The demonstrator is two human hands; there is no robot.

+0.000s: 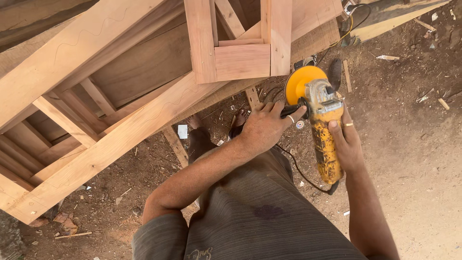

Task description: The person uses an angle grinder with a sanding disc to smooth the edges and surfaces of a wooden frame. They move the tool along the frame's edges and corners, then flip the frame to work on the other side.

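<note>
While you are standing over the dirt floor beside the wooden frame, your right hand is wrapping the heavy, rigid yellow angle grinder by its body and your left hand is clasping its side handle.

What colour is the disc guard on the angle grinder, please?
The angle grinder's disc guard is bright orange-yellow, seen best in the head view.
</note>
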